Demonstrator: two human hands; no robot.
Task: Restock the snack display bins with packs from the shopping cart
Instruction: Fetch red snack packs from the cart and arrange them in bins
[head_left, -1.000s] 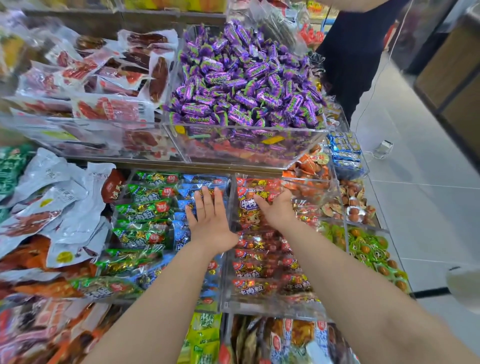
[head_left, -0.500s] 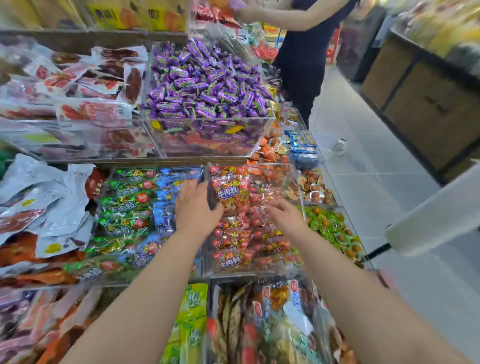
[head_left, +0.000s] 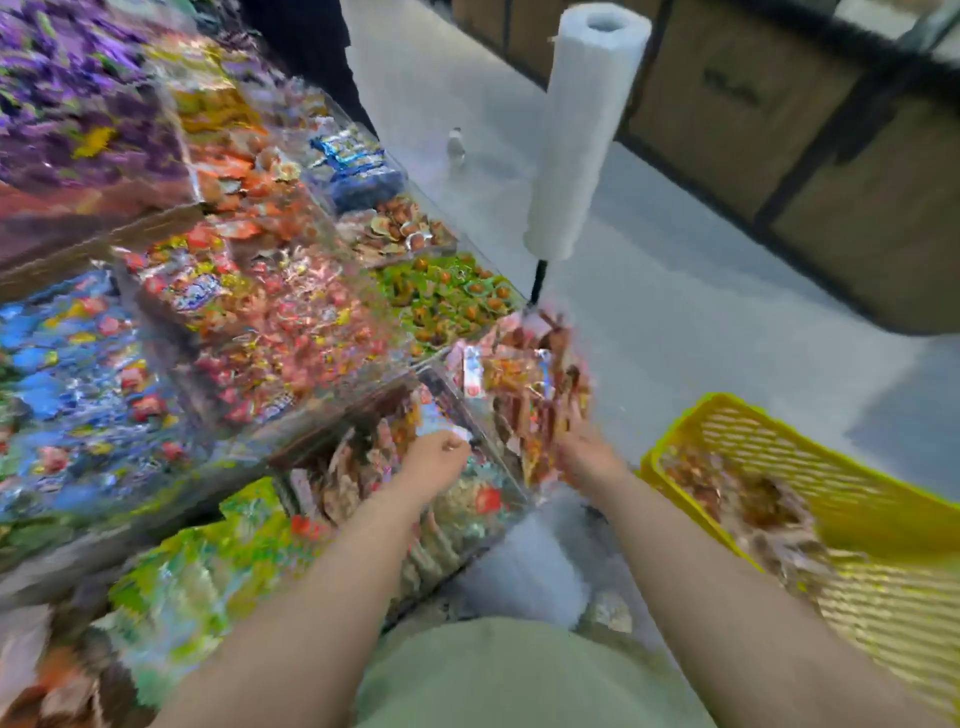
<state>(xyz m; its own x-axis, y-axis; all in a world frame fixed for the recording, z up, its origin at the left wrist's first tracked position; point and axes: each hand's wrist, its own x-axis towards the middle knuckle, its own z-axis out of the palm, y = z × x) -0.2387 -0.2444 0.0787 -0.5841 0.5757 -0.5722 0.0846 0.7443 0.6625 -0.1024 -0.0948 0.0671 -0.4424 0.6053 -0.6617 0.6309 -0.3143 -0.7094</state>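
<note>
My left hand has its fingers curled in, just over the corner of the clear bin; the blur keeps me from telling whether it pinches anything. My right hand sits at the foot of a bunch of red-brown packs that rise straight ahead of its fingers, and I cannot tell if it holds them or only touches them. The yellow basket, with more packs inside, lies just right of that hand. My worry: with a loose hold, packs could slide down between bin and basket, or land in the green compartment beyond the fingertips
</note>
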